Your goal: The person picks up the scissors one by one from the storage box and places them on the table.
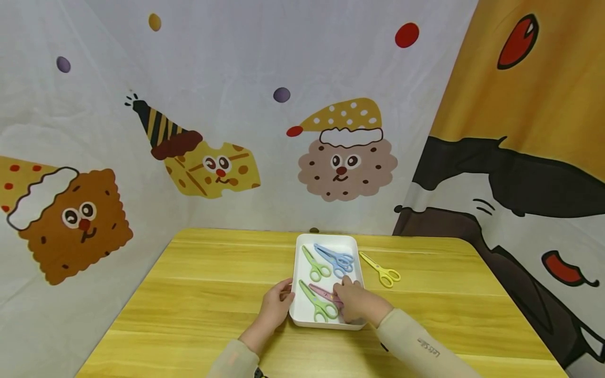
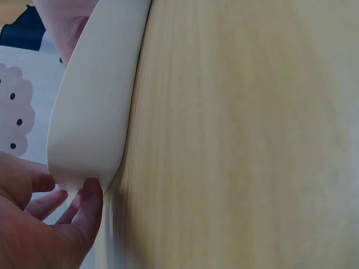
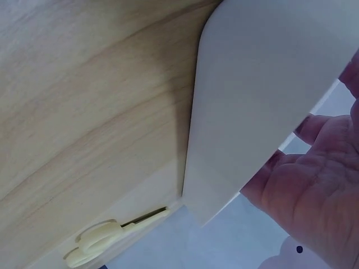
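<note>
A white tray (image 1: 295,283) stands on the table with several children's scissors in it. My left hand (image 1: 276,303) holds the tray's left side; in the left wrist view its thumb and fingers (image 2: 90,207) meet the tray's wall at one end. Inside the tray, my right hand (image 1: 356,300) grips the pink scissors (image 1: 323,294) at the handle end, which it covers. Its fingertips are hidden behind the wall in the right wrist view. Green scissors (image 1: 316,303) lie beside the pink pair. Another green pair (image 1: 315,265) and blue scissors (image 1: 335,257) lie farther back.
Yellow scissors (image 1: 382,270) lie on the wooden table (image 1: 212,283), to the right of the tray. A printed cloth (image 1: 274,52) with cartoon figures hangs behind the table.
</note>
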The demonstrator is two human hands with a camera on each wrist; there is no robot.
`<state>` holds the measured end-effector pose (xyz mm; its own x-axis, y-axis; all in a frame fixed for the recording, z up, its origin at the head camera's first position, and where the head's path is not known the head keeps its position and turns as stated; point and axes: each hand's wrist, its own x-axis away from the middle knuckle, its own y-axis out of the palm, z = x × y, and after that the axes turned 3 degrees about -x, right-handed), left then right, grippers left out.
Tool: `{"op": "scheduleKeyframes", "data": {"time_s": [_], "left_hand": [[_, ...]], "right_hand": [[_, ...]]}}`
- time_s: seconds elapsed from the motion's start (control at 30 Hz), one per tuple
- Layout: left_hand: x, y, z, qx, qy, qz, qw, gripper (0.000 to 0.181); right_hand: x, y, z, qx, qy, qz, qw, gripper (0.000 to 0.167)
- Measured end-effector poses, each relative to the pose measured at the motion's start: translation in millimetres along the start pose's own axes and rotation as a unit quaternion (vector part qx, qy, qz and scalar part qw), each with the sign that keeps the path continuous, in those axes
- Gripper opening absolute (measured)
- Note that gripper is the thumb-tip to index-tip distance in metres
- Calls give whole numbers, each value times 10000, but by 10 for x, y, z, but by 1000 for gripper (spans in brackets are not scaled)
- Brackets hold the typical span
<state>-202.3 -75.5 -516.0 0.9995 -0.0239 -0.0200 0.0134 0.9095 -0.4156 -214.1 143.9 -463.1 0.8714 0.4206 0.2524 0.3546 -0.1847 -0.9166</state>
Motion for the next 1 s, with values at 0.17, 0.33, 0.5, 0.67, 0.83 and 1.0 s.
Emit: {"op": "scheduleKeyframes", "data": {"time_s": [0.17, 0.33, 0.5, 0.67, 0.83, 1.0], "left_hand": [[3, 1, 0, -9, -9, -5, 10000, 39], [4, -3, 4, 3, 6, -19, 10000, 39], [7, 0, 14, 31, -14, -10, 10000, 39], [6, 5, 10, 28, -58, -7, 10000, 39], [7, 7, 11, 33, -52, 8, 10000, 39], [4, 2, 6, 38, -5, 16, 10000, 39]], "right_hand": [[12, -11, -3, 40, -3, 36, 10000, 33], [1, 22, 30, -28, -64, 183, 9998, 30], [-4, 61, 63, -319, -66, 389, 9987, 34], [9, 79, 63, -476, 6, 584, 9972, 40], [12, 91, 52, -507, 62, 847, 9951, 42], [-12, 104, 64, -500, 23, 1369, 9893, 29]]}}
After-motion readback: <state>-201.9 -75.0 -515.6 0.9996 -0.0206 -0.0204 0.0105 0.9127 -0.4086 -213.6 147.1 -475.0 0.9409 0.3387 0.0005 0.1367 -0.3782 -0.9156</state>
